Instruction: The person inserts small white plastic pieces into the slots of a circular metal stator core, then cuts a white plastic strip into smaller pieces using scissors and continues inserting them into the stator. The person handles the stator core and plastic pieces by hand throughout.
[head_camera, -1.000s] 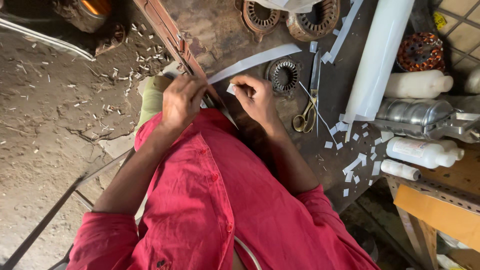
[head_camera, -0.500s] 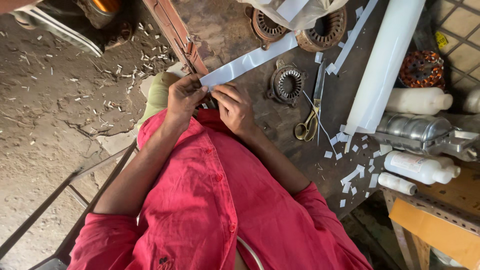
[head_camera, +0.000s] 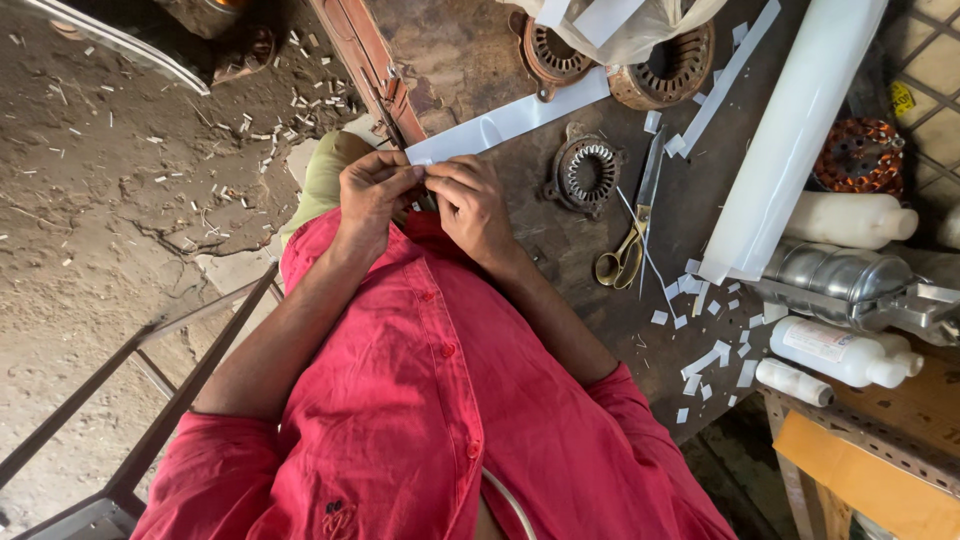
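Left hand (head_camera: 372, 190): at the near edge of the workbench (head_camera: 470, 60), fingers curled and pinched together on the end of the white paper strip (head_camera: 505, 122).
Right hand (head_camera: 470, 200): touching the left hand, fingertips closed on the same end of the strip.
White paper strip: long and flat, running from both hands toward the far side of the workbench, its far end near the two round metal housings.
Motor stator (head_camera: 585, 172): small, toothed ring, flat on the workbench just beside the right hand.
Scissors (head_camera: 632, 230): yellow handles, lying beyond the stator, blades pointing to the far side.
White roll (head_camera: 790, 140): long sheet roll, laid across the workbench toward its right edge.
Paper offcuts (head_camera: 710, 340): small white pieces scattered near the right edge, by the scissors.
White bottles (head_camera: 840, 352): lying on their sides past the right edge, beside a metal canister (head_camera: 830, 275).
Shirt (head_camera: 420, 400): red, buttoned, filling the lower view.
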